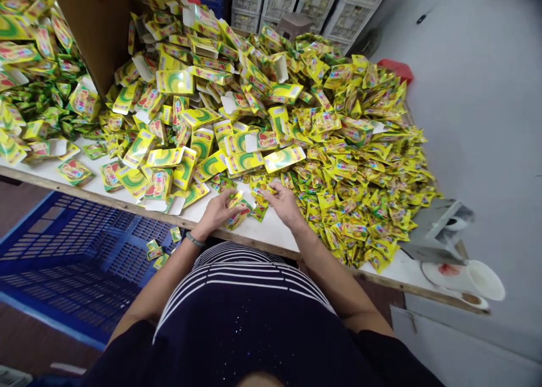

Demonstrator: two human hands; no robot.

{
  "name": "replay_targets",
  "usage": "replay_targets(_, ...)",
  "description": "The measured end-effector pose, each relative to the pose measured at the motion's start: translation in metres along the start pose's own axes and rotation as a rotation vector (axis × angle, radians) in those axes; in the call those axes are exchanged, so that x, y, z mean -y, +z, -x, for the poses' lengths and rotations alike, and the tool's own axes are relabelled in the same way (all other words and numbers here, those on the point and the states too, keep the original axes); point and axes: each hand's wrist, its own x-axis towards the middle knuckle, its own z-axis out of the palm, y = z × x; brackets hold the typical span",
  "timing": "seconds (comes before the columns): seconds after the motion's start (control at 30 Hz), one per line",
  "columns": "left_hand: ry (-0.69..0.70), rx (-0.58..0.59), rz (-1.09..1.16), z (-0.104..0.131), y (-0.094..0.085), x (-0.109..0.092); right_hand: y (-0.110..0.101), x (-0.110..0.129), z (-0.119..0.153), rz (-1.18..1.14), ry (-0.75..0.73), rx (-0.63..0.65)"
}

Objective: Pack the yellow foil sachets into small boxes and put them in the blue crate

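Near the front edge of the white table [277, 232], my left hand [218, 209] has its fingers closed round a small yellow-green box [237, 213]. My right hand [284, 203] is just to the right, its thumb and fingers pinched on a yellow packet [261, 188]. A pile of yellow boxes [203, 144], some with open white flaps, lies beyond and to the left of my hands. To the right spreads a large heap of yellow packets [359, 178].
Below the table at the left stands a blue crate [122, 251] with a few boxes inside. A cardboard divider [91, 31] rises at the back left. A grey metal device [440, 229] and a white cup [486, 280] are at the right end. White crates [282, 3] stand behind.
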Motion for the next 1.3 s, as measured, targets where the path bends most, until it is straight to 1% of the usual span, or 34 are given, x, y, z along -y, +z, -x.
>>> replay_targets(0.07,0.007,0.022,0.089,0.002,0.000,-0.003,0.004,0.006,0.000,0.022,-0.074,0.061)
replay_targets(0.17,-0.012,0.042,0.177,0.007,-0.003,-0.007,0.001,0.015,-0.004,0.155,-0.202,0.177)
replay_targets(0.27,-0.014,0.067,0.168,0.008,-0.004,-0.009,-0.005,0.027,-0.012,0.282,-0.298,0.326)
replay_targets(0.33,0.001,0.084,0.151,0.006,-0.004,-0.010,-0.006,0.035,-0.019,0.342,-0.326,0.411)
replay_targets(0.37,-0.001,0.091,0.155,0.005,-0.004,-0.010,-0.006,0.039,-0.022,0.349,-0.320,0.428)
replay_targets(0.43,-0.033,0.103,0.209,0.001,-0.005,-0.009,-0.005,0.042,-0.027,0.298,-0.275,0.404)
replay_targets(0.47,-0.057,0.101,0.249,0.000,-0.006,-0.007,-0.004,0.041,-0.027,0.253,-0.241,0.360)
replay_targets(0.53,-0.105,0.075,0.327,-0.001,-0.008,-0.003,-0.005,0.036,-0.024,0.197,-0.169,0.228)
replay_targets(0.57,-0.126,0.054,0.353,0.000,-0.010,0.000,-0.005,0.032,-0.020,0.215,-0.132,0.158)
replay_targets(0.63,-0.165,0.017,0.368,0.002,-0.013,0.007,-0.004,0.019,-0.009,0.344,-0.076,0.057)
replay_targets(0.67,-0.184,0.000,0.366,0.003,-0.014,0.010,-0.002,0.011,-0.002,0.431,-0.062,0.043)
replay_targets(0.73,-0.220,-0.029,0.364,0.006,-0.014,0.015,0.002,-0.003,0.011,0.558,-0.070,0.070)
replay_targets(0.8,-0.248,-0.041,0.369,0.007,-0.014,0.017,0.006,-0.014,0.021,0.601,-0.084,0.086)
replay_targets(0.87,-0.260,-0.041,0.370,0.007,-0.013,0.018,0.008,-0.020,0.026,0.579,-0.079,0.092)
replay_targets(0.97,-0.247,-0.064,0.342,0.006,-0.014,0.018,0.004,-0.022,0.026,0.442,-0.008,0.089)
replay_targets(1.0,-0.237,-0.079,0.323,0.006,-0.014,0.018,0.002,-0.020,0.025,0.361,0.023,0.058)
replay_targets(1.07,-0.221,-0.094,0.285,0.006,-0.015,0.017,-0.002,-0.015,0.020,0.152,0.070,-0.053)
replay_targets(1.13,-0.216,-0.077,0.289,0.006,-0.015,0.014,-0.002,-0.007,0.016,-0.057,0.090,-0.161)
replay_targets(1.17,-0.215,-0.052,0.316,0.007,-0.014,0.012,0.000,-0.002,0.015,-0.131,0.087,-0.179)
replay_targets(1.23,-0.212,0.005,0.410,0.007,-0.012,0.006,0.006,0.009,0.012,-0.184,0.049,-0.137)
replay_targets(1.3,-0.205,0.042,0.511,0.009,-0.010,0.001,0.012,0.018,0.012,-0.147,-0.008,-0.071)
